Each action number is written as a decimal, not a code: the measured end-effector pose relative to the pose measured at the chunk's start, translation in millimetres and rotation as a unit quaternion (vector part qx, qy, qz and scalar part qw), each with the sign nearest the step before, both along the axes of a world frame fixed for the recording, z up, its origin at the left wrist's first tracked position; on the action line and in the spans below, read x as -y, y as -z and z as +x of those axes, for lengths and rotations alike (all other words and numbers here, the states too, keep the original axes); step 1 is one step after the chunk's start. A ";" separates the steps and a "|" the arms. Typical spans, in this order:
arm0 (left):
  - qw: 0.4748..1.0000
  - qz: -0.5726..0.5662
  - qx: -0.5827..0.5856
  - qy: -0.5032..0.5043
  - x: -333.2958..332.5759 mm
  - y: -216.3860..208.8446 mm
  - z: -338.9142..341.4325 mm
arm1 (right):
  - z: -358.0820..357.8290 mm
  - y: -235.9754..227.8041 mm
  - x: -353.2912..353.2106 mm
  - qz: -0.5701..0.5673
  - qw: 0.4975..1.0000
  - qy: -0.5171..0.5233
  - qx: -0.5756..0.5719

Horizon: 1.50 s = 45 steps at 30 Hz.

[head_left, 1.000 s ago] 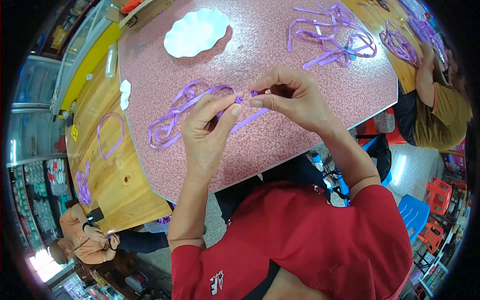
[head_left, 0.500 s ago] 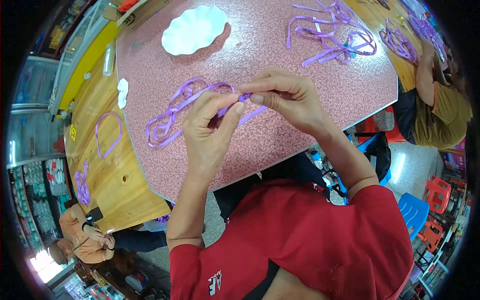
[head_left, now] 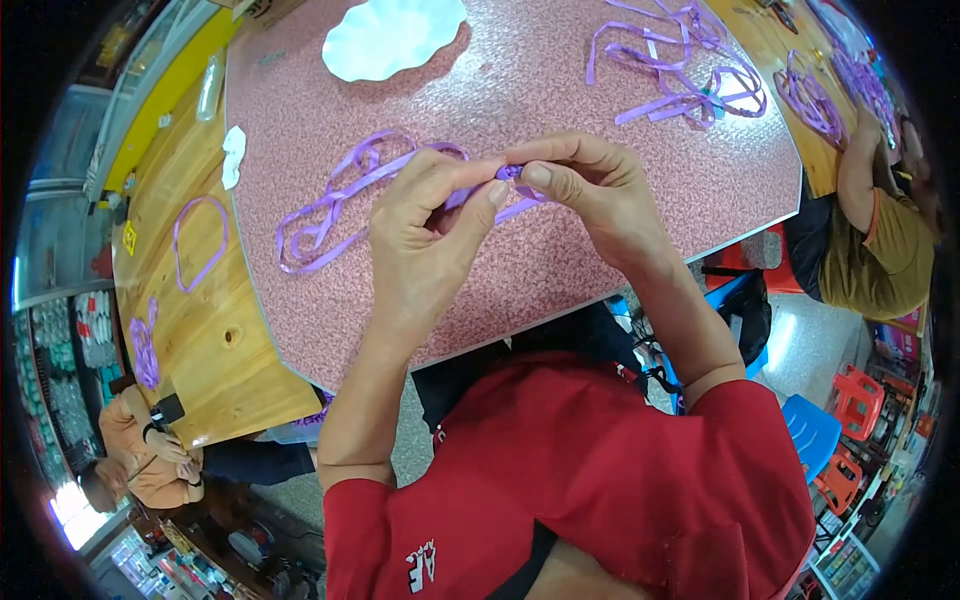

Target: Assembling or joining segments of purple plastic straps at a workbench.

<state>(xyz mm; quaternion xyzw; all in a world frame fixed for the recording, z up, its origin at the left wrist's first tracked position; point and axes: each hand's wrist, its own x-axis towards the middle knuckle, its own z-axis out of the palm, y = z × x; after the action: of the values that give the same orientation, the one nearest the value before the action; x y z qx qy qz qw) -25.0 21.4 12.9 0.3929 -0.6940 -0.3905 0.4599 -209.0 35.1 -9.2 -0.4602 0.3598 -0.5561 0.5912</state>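
Observation:
Both hands meet over the pink speckled table [head_left: 500, 270], pinching a small knotted or braided part of a purple ribbon [head_left: 510, 173]. My left hand [head_left: 430, 230] is closed, thumb and forefinger on the ribbon's left side. From the right, my right hand [head_left: 605, 200] pinches the same bit between thumb and forefinger. Loose loops of purple ribbon [head_left: 330, 225] lie on the table left of and behind my left hand. A short length of ribbon shows below the fingers; part of the knot is hidden by the fingertips.
A white scalloped dish [head_left: 395, 38] stands at the back. More purple ribbons [head_left: 680, 75] lie tangled at the far right. On the wooden table [head_left: 240, 370] to the left rests a ribbon loop [head_left: 178, 245]. Other people [head_left: 885, 245] sit at the right and lower left.
The view has shifted slightly, so the table and its contents appear a little displaced. Both hands keep their pinch on the ribbon, with small finger movements.

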 end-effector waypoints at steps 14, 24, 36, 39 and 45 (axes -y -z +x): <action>0.999 -0.021 0.033 0.023 4.7 -0.6 -1.9 | -6.3 7.7 0.6 0.086 0.990 -0.036 0.104; 1.000 0.009 0.002 0.028 5.0 4.0 -4.1 | -6.6 8.6 -1.2 0.068 0.994 -0.023 0.084; 0.956 0.196 -0.205 0.081 5.2 2.6 -7.0 | -3.0 12.4 -3.8 0.111 0.982 -0.020 0.154; 0.960 0.188 -0.196 0.075 2.4 0.9 -10.8 | -1.4 13.3 -3.5 0.102 0.981 -0.015 0.164; 0.988 0.103 -0.114 0.020 5.6 11.3 -9.8 | 2.1 10.0 -4.2 0.063 0.988 -0.012 0.138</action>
<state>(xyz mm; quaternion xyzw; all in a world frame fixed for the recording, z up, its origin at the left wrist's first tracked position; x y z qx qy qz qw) -34.7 15.8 1.5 0.3775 -0.6006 -0.5111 0.4853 -206.9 39.3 -19.2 -0.3453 0.3038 -0.5835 0.6693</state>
